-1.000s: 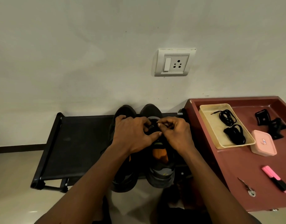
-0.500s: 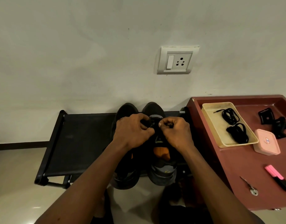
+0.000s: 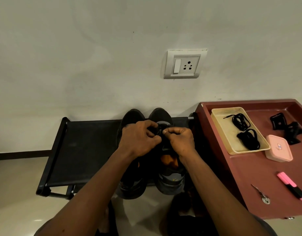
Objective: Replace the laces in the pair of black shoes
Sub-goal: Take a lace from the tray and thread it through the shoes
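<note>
Two black shoes stand side by side on a low black rack [image 3: 89,150], toes toward the wall. The left shoe [image 3: 131,116] is largely covered by my left arm. The right shoe [image 3: 170,178] shows an orange lining and a grey heel. My left hand [image 3: 138,140] and my right hand [image 3: 181,142] meet over the right shoe's lacing, fingers curled and pinching the black lace between them. The lace itself is mostly hidden by my fingers. Two coiled black laces [image 3: 247,132] lie in a cream tray [image 3: 220,126] on the right.
A maroon table [image 3: 249,176] at the right holds the tray, a pink lidded box [image 3: 279,149], black clips [image 3: 286,126], a pink highlighter [image 3: 291,188] and a small metal tool [image 3: 261,195]. A wall socket [image 3: 185,64] sits above the shoes. Pale floor lies below.
Both hands have shifted slightly toward the toe of the right shoe and stayed together on the lace. The camera view tilted a little.
</note>
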`<control>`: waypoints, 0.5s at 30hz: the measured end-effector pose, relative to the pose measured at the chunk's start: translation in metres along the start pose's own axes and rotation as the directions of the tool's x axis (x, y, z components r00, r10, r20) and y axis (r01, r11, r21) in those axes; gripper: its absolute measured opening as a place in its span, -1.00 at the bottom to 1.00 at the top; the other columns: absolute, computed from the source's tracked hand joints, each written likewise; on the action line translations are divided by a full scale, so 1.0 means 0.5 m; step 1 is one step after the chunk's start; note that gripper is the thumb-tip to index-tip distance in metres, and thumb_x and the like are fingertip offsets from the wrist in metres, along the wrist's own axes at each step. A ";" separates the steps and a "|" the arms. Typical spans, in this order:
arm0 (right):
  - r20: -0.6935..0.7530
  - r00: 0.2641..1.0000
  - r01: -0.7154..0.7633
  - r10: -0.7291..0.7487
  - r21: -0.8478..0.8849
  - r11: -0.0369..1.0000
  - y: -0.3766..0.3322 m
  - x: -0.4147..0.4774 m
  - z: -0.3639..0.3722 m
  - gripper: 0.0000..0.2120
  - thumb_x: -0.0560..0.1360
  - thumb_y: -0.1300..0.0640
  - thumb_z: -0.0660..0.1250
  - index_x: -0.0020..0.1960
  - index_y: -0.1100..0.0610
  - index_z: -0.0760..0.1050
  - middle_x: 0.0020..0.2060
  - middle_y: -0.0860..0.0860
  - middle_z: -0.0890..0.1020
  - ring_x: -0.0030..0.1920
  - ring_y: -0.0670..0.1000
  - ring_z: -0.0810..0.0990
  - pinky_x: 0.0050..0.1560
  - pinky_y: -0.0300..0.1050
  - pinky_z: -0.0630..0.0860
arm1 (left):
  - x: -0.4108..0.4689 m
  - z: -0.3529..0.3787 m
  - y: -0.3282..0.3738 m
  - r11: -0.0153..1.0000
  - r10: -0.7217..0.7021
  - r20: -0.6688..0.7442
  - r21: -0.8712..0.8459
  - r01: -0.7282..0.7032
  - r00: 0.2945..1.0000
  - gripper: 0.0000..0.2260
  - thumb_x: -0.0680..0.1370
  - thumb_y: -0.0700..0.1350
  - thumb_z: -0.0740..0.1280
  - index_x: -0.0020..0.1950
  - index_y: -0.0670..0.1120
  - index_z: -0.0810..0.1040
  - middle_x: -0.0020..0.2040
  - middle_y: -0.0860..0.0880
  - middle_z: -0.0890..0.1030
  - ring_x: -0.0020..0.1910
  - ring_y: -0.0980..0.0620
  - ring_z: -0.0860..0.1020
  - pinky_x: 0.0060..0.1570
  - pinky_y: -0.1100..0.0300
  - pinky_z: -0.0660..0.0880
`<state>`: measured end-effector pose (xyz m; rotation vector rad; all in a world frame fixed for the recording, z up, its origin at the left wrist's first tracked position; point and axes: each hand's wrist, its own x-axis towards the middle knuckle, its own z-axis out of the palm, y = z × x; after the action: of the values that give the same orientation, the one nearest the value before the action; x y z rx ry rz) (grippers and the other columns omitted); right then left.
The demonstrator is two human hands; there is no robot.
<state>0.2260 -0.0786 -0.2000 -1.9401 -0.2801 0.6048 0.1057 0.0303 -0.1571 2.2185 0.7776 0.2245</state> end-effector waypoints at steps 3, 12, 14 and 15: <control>0.053 0.993 -0.114 0.109 0.112 0.987 -0.005 0.006 -0.003 -0.78 0.50 0.21 0.52 -0.29 0.01 0.73 -0.21 0.04 0.77 -0.07 0.11 0.75 0.04 0.13 0.70 | 0.002 0.002 -0.003 1.000 0.000 0.008 0.005 -0.001 1.000 -0.59 0.48 0.02 0.47 0.34 0.12 0.58 -0.19 0.17 0.73 -0.12 0.28 0.66 0.20 0.01 0.58; 0.091 0.990 -0.113 0.109 0.039 0.993 0.003 0.015 0.004 -0.85 0.48 0.11 0.53 -0.25 -0.08 0.75 -0.16 -0.01 0.77 0.03 0.15 0.73 0.24 0.24 0.56 | 0.010 0.002 -0.002 1.000 -0.014 0.032 0.002 0.014 0.999 -0.61 0.47 0.04 0.49 0.30 0.14 0.61 -0.19 0.17 0.73 -0.12 0.29 0.66 0.23 -0.01 0.57; 0.092 0.994 -0.067 0.066 0.000 0.998 0.007 0.013 0.010 -0.87 0.46 0.03 0.53 -0.21 -0.20 0.74 -0.12 -0.05 0.77 0.06 0.12 0.72 0.30 0.30 0.50 | 0.011 0.001 -0.003 1.000 -0.005 0.041 0.010 0.005 0.999 -0.61 0.48 0.05 0.48 0.31 0.13 0.61 -0.18 0.17 0.73 -0.10 0.28 0.66 0.26 -0.04 0.55; 0.092 0.994 -0.058 0.058 -0.003 0.998 0.010 0.015 0.010 -0.88 0.45 0.02 0.53 -0.19 -0.21 0.74 -0.12 -0.06 0.77 0.06 0.11 0.72 0.31 0.31 0.49 | 0.011 0.001 -0.004 1.000 0.001 0.047 0.011 -0.001 0.999 -0.61 0.49 0.06 0.48 0.31 0.13 0.61 -0.17 0.17 0.74 -0.09 0.28 0.66 0.26 -0.04 0.55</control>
<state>0.2295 -0.0736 -0.2082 -1.9293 -0.2822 0.7333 0.1095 0.0344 -0.1592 2.2267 0.7538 0.1677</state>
